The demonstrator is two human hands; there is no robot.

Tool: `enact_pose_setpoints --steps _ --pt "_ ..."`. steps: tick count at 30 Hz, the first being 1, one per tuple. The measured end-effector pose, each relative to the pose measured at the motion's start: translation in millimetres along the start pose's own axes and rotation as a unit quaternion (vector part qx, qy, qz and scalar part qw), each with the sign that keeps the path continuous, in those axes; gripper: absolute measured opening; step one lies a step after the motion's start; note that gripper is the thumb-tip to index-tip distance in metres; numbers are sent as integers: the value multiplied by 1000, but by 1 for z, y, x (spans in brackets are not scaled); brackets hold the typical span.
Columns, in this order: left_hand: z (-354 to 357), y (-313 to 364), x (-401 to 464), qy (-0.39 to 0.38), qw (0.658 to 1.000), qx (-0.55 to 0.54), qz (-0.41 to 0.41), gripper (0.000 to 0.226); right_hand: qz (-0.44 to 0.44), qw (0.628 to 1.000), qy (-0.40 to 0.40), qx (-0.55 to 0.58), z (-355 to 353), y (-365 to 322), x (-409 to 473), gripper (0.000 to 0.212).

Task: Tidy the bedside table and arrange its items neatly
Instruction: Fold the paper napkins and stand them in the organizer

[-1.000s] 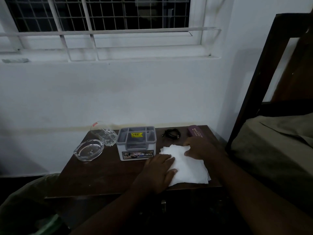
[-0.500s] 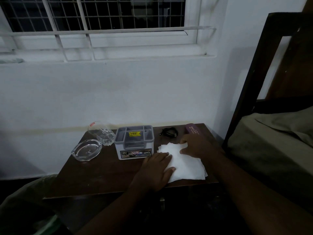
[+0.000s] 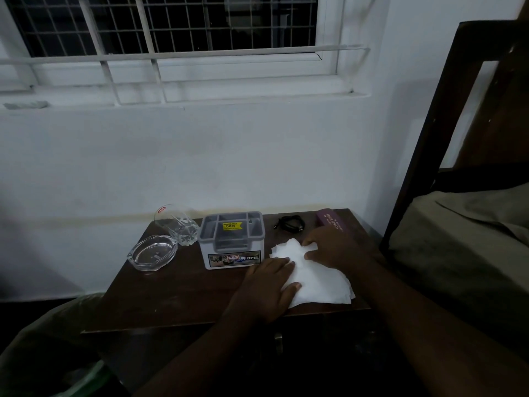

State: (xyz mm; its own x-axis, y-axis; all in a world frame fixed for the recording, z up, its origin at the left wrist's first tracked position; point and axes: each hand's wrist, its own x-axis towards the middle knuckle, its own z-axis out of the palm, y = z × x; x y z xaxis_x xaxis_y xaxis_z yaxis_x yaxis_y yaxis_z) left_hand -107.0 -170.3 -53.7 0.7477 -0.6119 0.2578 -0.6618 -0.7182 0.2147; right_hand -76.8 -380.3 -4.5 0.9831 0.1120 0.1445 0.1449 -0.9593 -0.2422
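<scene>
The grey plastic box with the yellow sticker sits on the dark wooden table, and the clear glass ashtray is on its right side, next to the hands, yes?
Not quite. The head view shows the clear glass ashtray on the left side of the grey plastic box with the yellow sticker, away from the hands. Both do sit on the dark wooden table.

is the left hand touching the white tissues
Touching. The head view shows the left hand lying flat on the white tissues, fingers overlapping the sheet's edge.

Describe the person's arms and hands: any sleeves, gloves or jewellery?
Both forearms are bare up to the frame edge, no sleeves showing. The left hand and right hand wear no gloves. I can see no rings, watch or bracelet, though the dim light could hide small ones.
</scene>
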Motion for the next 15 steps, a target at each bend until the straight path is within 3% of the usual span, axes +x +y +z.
enact_pose_setpoints --steps 15 --pt "1 0 0 5 1000 -7 -3 66 -34 998 -46 -10 -12 -8 -2 18"
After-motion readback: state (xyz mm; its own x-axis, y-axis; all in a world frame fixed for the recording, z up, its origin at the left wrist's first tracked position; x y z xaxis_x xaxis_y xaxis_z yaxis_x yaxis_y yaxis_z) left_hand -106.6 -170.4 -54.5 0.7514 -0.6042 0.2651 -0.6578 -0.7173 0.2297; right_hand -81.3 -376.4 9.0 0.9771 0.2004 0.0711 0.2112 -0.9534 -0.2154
